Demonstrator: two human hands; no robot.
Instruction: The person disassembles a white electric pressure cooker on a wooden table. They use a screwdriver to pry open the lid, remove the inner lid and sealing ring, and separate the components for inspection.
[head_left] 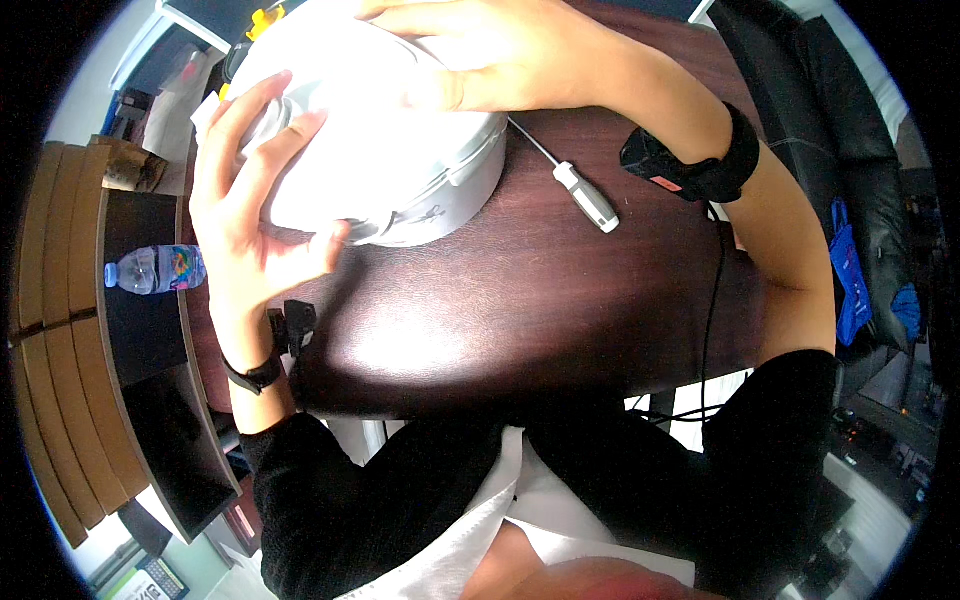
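Note:
A white, rounded appliance [440,190] rests at the far left of the dark wooden table. Its top is washed out by glare, so its exact kind cannot be made out. My left hand [240,200] grips its left side, with the fingers bent over a ring-like part and the thumb against the lower edge. Across the top lies my right hand [490,60], fingers and thumb spread to hold the casing. A screwdriver [585,195] with a grey and white handle lies right of the appliance, its shaft pointing toward it.
A small black item [298,325] lies near my left wrist. Yellow parts [265,22] show behind the appliance. A water bottle [155,270] lies at the left beside stacked brown boxes [75,340]. A black cable [712,320] runs down the table's right side; a black leather seat [800,100] stands beyond.

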